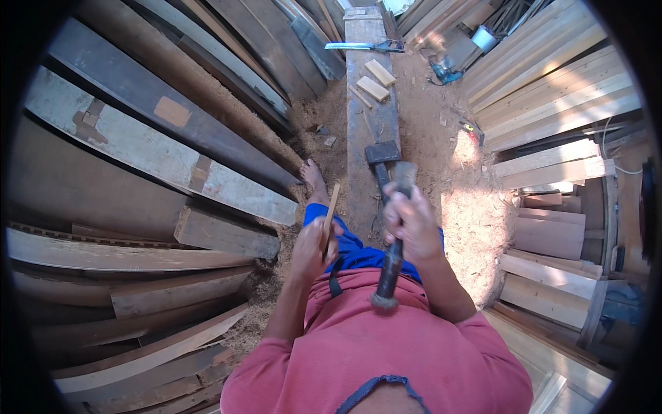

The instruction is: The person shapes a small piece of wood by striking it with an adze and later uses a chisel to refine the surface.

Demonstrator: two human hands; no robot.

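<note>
My left hand (316,250) is closed around a thin wooden stick (332,208), which points up and away from me. In my right hand (408,224) is a wide chisel (392,269). Its broad blade is at the far end, and its dark handle ends in a worn, rounded butt near my shirt. Just beyond that hand, a hammer (383,152) with a dark block head lies on the narrow wooden bench (370,127). Its handle points back toward me and is partly hidden by my right hand and the chisel.
Farther along the bench lie two pale wood blocks (373,88), a thin strip (360,97) and a handsaw (362,47). Boards (172,162) are stacked on the left, lumber (558,103) on the right. A teal power tool (447,72) sits on the sawdust-covered floor (431,124).
</note>
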